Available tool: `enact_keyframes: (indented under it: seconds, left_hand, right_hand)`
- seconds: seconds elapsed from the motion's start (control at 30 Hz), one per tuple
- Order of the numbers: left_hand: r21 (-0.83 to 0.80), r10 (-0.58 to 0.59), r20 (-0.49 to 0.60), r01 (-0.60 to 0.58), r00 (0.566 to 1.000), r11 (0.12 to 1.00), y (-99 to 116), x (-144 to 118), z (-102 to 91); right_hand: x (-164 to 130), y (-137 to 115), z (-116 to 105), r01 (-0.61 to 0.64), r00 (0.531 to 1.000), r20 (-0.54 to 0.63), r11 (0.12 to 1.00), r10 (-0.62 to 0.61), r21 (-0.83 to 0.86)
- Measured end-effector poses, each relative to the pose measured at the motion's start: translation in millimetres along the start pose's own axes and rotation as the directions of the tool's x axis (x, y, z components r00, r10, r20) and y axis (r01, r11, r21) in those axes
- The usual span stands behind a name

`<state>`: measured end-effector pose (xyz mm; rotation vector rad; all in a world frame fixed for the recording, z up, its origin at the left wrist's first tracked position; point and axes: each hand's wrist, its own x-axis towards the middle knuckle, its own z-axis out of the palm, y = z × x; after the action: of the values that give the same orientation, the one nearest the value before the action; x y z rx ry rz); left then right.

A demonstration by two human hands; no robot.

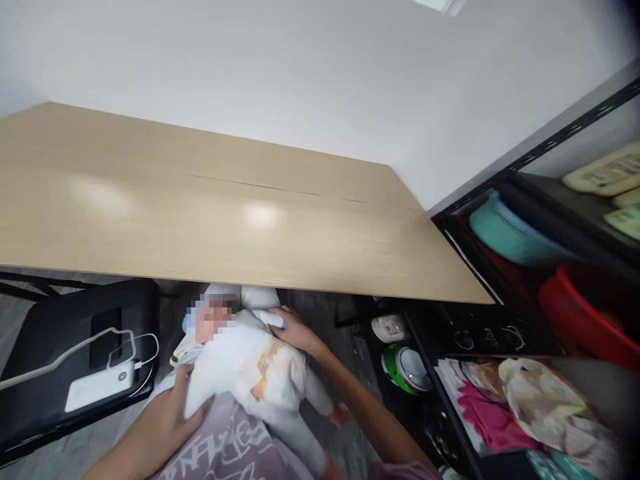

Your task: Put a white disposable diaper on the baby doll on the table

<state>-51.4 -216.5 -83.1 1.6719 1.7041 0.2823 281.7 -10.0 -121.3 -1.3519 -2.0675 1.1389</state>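
Observation:
A baby doll (250, 373) in a white top with a coloured print lies on my lap, below the table's front edge, its face blurred. My left hand (173, 413) grips the doll's side and arm at the lower left. My right hand (295, 330) rests at the doll's shoulder with its fingers around a small white object (270, 319), which I cannot identify. The doll's grey legs stretch toward the lower right. A purple printed cloth (235, 443) lies under the doll.
A light wooden table (225, 213) fills the middle. A black chair (45, 387) at the left carries a white power bank (100, 387) with a cable. A black metal shelf (500, 267) at the right holds teal and red tubs, bowls and folded cloths.

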Motion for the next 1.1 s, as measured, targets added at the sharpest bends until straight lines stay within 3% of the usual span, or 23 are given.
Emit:
enact_keyframes:
  seconds: [0.1, 0.2, 0.27, 0.33, 0.4, 0.47, 0.53, 0.7, 0.8, 0.9, 0.97, 1.03, 1.1]
  left_hand:
    - [0.264, 0.04, -0.067, -0.021, 0.997, 0.964, 6, 5, -8.8]
    - [0.493, 0.231, -0.231, -0.091, 0.945, 0.865, 27, 12, -21.0]
    - [0.496, 0.355, -0.26, -0.191, 0.898, 0.847, 51, 27, -29.2]
    - [0.387, 0.469, -0.172, -0.378, 0.866, 0.841, 79, 51, -33.5]
    - [0.203, 0.571, 0.009, -0.561, 0.821, 0.802, 105, 77, -31.8]
    - [0.081, 0.635, 0.14, -0.648, 0.76, 0.758, 123, 98, -25.6]
    - [0.053, 0.66, 0.185, -0.678, 0.728, 0.733, 131, 111, -18.7]
    - [-0.025, 0.681, 0.146, -0.685, 0.718, 0.728, 131, 113, -13.9]
    - [-0.077, 0.668, 0.093, -0.664, 0.738, 0.744, 125, 109, -14.8]
    - [-0.068, 0.637, 0.073, -0.634, 0.767, 0.771, 116, 107, -13.3]
    - [-0.058, 0.624, 0.077, -0.621, 0.777, 0.781, 110, 108, -11.8]
    - [-0.074, 0.621, 0.075, -0.616, 0.781, 0.784, 105, 109, -10.9]
    - [-0.106, 0.619, 0.056, -0.611, 0.784, 0.784, 102, 109, -10.5]
  right_hand:
    - [-10, 27, 1, -0.027, 0.998, -0.054, 0.997, 0.031, 0.073]
    - [-31, 34, -12, -0.098, 0.992, 0.101, 0.963, 0.075, 0.252]
    - [-43, 31, -18, -0.162, 0.972, 0.213, 0.941, 0.1, 0.297]
    - [-49, 26, -19, -0.168, 0.97, 0.219, 0.943, 0.106, 0.286]
    - [-50, 24, -15, -0.136, 0.984, 0.148, 0.954, 0.099, 0.268]
    - [-46, 26, -8, -0.111, 0.993, 0.055, 0.959, 0.1, 0.26]
    - [-40, 35, -1, -0.116, 0.989, -0.056, 0.954, 0.136, 0.276]
    - [-29, 57, 3, -0.17, 0.942, -0.236, 0.945, 0.239, 0.28]
    - [-31, 40, -5, -0.131, 0.953, -0.235, 0.959, 0.193, 0.252]
    - [-39, 1, -14, 0.011, 0.995, -0.096, 0.984, 0.006, 0.179]
    - [-42, -25, -18, 0.121, 0.99, 0.048, 0.981, -0.13, 0.15]
    - [-43, -41, -19, 0.179, 0.972, 0.126, 0.973, -0.198, 0.148]
    - [-41, -47, -19, 0.18, 0.971, 0.131, 0.974, -0.198, 0.14]
